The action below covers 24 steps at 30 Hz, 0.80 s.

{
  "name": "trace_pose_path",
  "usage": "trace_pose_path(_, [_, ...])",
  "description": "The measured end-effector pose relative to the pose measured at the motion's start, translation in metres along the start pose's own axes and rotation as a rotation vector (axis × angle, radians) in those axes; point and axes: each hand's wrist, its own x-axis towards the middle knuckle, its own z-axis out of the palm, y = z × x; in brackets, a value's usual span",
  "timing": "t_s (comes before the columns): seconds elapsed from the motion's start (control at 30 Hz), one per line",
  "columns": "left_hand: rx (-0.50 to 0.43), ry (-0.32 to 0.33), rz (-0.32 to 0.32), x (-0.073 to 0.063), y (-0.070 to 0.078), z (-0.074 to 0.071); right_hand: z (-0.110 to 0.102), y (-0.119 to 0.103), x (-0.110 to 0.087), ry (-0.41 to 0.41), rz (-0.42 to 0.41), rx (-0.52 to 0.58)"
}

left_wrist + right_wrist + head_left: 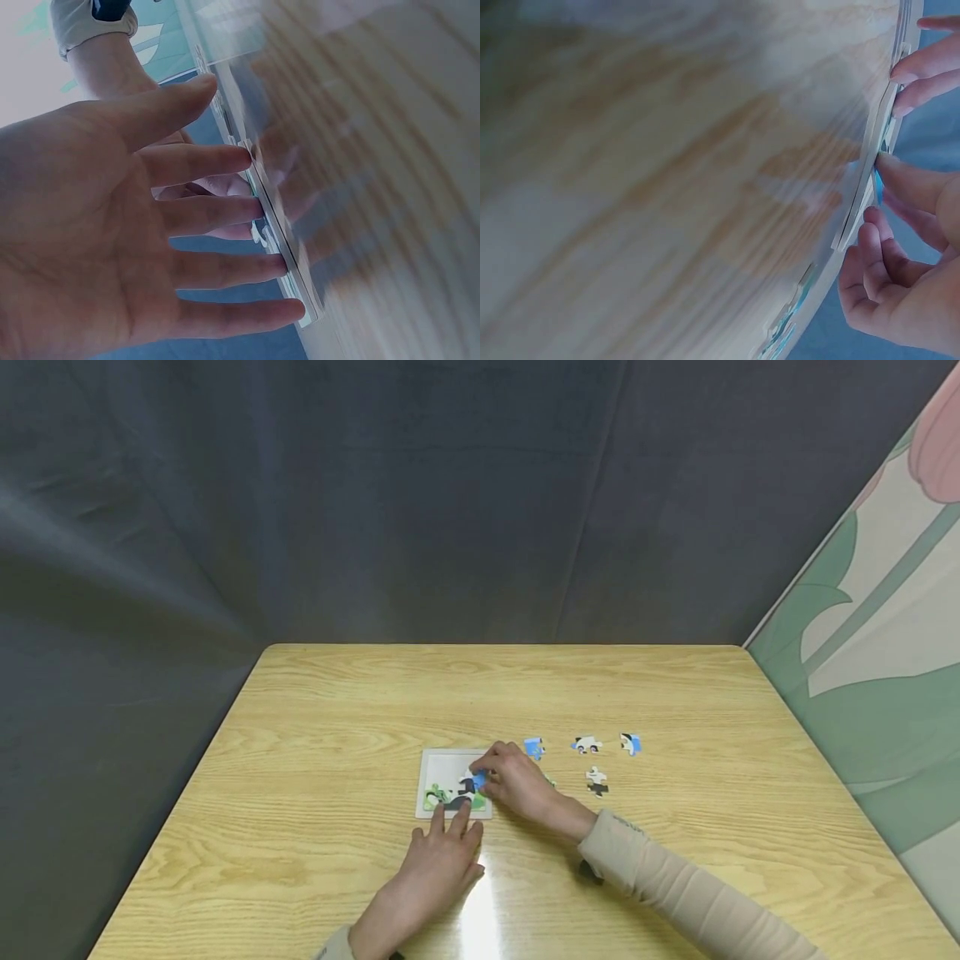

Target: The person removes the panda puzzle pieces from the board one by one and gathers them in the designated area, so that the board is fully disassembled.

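Observation:
A shallow white puzzle tray (422, 783) lies on the table, with joined pieces of a panda picture (453, 802) along its lower part. My left hand (441, 864) rests its spread, straight fingers at the tray's near edge; the left wrist view shows these fingertips (271, 265) against the tray's side. At the tray's right side my right hand (521, 782) pinches a blue puzzle piece (478, 780) between thumb and fingers. The right wrist view shows a sliver of the blue piece (878, 187) by the thumb; most of it is hidden.
Loose puzzle pieces lie right of the tray: a blue one (534, 747), a panda-face one (587, 744), a blue-and-white one (631, 743) and a black-and-white one (597, 782). A green piece (551, 781) is partly behind my right hand. A dark curtain (450, 527) hangs behind the wooden table (315, 777).

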Motion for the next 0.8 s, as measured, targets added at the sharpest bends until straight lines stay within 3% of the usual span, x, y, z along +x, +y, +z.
trace_pose_path(0.27, [-0.005,0.004,-0.004,0.0,0.001,-0.001,-0.001,0.001,0.002,0.019,-0.045,-0.031])
trace_pose_path(0.53, [0.003,-0.008,0.003,0.0,0.001,-0.001,-0.004,0.008,0.005,-0.027,-0.136,-0.055])
trace_pose_path(0.8, [-0.011,-0.017,0.002,0.001,0.002,-0.001,-0.006,0.012,0.007,-0.067,-0.173,-0.046])
